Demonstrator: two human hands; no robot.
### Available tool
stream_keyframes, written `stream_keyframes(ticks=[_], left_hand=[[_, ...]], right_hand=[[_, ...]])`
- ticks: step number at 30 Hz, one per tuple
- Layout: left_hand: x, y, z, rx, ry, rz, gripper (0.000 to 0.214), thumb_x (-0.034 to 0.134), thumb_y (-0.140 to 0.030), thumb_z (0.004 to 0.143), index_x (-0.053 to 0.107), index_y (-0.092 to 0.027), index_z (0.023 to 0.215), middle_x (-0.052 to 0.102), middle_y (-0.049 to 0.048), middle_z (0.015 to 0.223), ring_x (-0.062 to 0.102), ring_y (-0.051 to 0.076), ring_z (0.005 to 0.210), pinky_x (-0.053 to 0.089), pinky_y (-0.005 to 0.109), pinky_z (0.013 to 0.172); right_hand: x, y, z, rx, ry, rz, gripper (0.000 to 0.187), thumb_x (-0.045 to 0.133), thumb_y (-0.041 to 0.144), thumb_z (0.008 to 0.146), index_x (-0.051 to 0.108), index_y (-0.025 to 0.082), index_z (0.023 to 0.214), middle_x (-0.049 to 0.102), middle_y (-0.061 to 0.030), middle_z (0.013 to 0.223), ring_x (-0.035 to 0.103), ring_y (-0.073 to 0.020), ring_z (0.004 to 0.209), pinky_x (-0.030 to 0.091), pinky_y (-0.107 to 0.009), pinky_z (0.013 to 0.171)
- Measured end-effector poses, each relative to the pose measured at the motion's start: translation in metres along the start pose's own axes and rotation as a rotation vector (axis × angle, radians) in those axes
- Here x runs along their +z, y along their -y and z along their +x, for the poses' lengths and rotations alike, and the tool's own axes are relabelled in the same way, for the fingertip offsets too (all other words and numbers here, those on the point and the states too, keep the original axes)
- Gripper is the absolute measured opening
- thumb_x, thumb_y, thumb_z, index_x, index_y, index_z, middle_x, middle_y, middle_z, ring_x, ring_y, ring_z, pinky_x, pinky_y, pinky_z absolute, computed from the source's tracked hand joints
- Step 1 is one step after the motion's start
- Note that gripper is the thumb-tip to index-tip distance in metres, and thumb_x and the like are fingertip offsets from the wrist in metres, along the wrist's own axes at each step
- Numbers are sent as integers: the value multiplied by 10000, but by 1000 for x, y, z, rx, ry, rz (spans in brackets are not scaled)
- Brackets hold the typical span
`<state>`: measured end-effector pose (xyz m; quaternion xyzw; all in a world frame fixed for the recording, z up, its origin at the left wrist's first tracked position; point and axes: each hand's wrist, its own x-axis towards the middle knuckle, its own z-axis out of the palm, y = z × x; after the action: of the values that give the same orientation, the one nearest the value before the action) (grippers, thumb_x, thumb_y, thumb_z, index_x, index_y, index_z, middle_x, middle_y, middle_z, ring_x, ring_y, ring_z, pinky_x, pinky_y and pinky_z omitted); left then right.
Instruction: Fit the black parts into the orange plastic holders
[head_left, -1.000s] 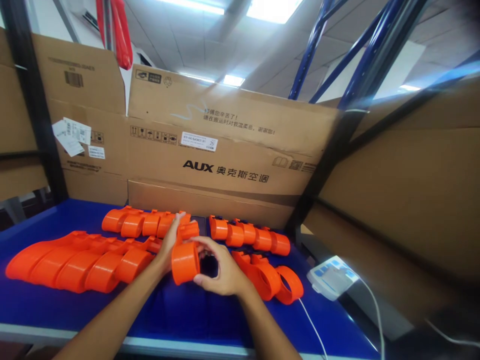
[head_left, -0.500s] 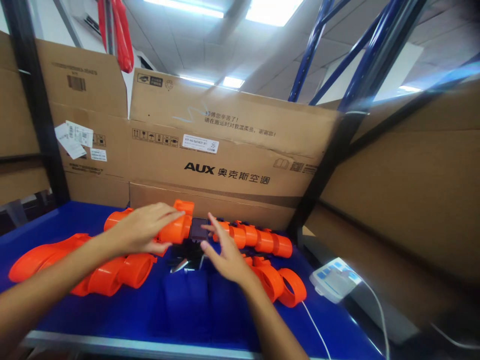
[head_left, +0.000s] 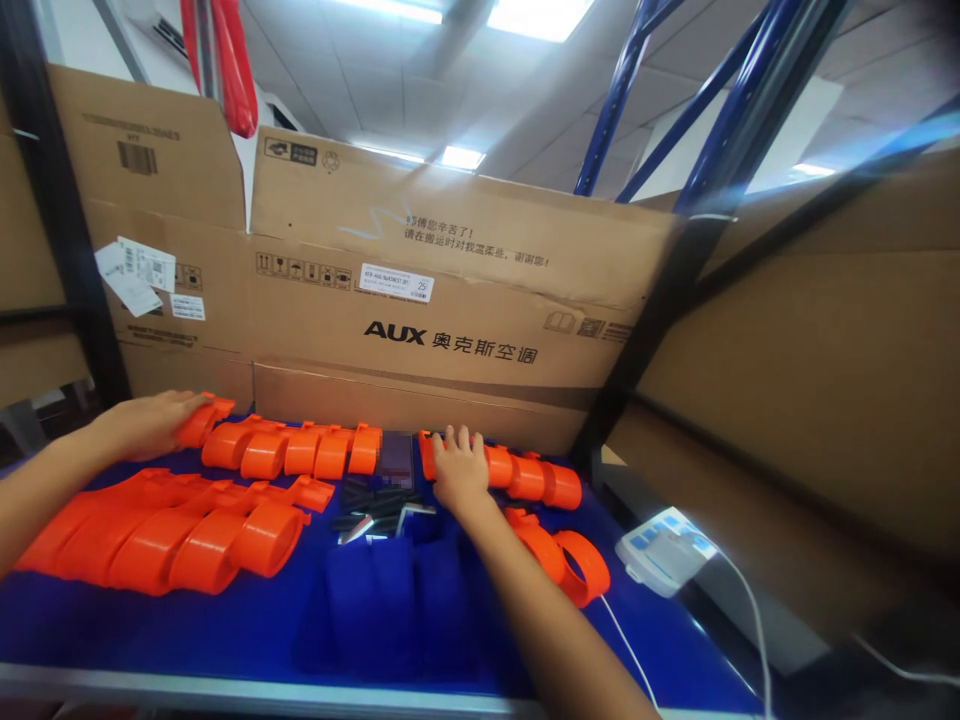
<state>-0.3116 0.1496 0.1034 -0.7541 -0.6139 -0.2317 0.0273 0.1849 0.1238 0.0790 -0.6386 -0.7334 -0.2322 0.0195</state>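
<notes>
Cardboard panel (head_left: 450, 310) walls off the back of your blue desk (head_left: 225, 640); black post (head_left: 630, 370) closes in the right side. On the desk, biggest first: front left row (head_left: 154, 550) of orange pieces, back left row (head_left: 300, 450), back right row (head_left: 529, 480), front right rings (head_left: 594, 570), partly blocked by your right forearm. Dark blue stack (head_left: 371, 600) sits front center.

Your left hand (head_left: 161, 415) is at the far left, fingers touching the end orange piece (head_left: 201, 424), just beside the back left row. Grip half curled, thumb hidden; can't tell if it's closed. Your right hand (head_left: 461, 470) covers the back right row's left end, fingers slightly spread; can't tell its hold.

White box (head_left: 666, 550) right, black pieces (head_left: 375, 505) and dark flat device (head_left: 397, 460) between the back rows.
</notes>
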Motion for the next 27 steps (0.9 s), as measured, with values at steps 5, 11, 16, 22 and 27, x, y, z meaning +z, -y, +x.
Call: stream_keyframes(ticks=[5, 11, 16, 22, 27], left_hand=[[26, 6, -4, 146, 49, -97, 548, 702, -411, 623, 649, -204, 1128, 718, 124, 1139, 649, 327, 1029, 461, 432, 912], [26, -6, -7, 183, -21, -171, 499, 684, -375, 591, 681, -223, 1067, 759, 68, 988, 676, 295, 922, 485, 403, 855], [8, -36, 7, 275, -145, -197, 534, 709, -353, 650, 673, -209, 1162, 739, 60, 1104, 633, 302, 1043, 448, 470, 982], [17, -172, 8, 205, -149, -723, 577, 797, -337, 718, 667, -246, 1273, 666, 89, 1316, 589, 316, 1217, 426, 448, 1059], [57, -289, -9, -78, -18, -1592, 401, 800, -318, 758, 720, -271, 1148, 720, 102, 1210, 651, 294, 1159, 540, 357, 889]], right_hand=[[8, -2, 1, -65, -98, 30, 477, 596, 175, 823, 609, 155, 1300, 588, -201, 1391, 435, -390, 1315, 187, -595, 1107], [-1, -9, -6, -101, -116, 99, 429, 674, 211, 809, 628, 127, 1228, 687, -210, 1149, 514, -375, 1135, 233, -586, 1082], [-18, -18, -11, -102, -205, 164, 620, 717, 227, 806, 514, 129, 1385, 614, -218, 1269, 468, -381, 1168, 260, -593, 1057], [-46, -32, -18, -204, -317, 390, 758, 681, 399, 868, 371, 198, 1530, 510, -179, 1415, 428, -373, 1213, 349, -547, 1009], [-67, -31, -33, -349, -433, 674, 820, 653, 480, 877, 279, 288, 1580, 474, -131, 1452, 423, -360, 1244, 363, -537, 1034]])
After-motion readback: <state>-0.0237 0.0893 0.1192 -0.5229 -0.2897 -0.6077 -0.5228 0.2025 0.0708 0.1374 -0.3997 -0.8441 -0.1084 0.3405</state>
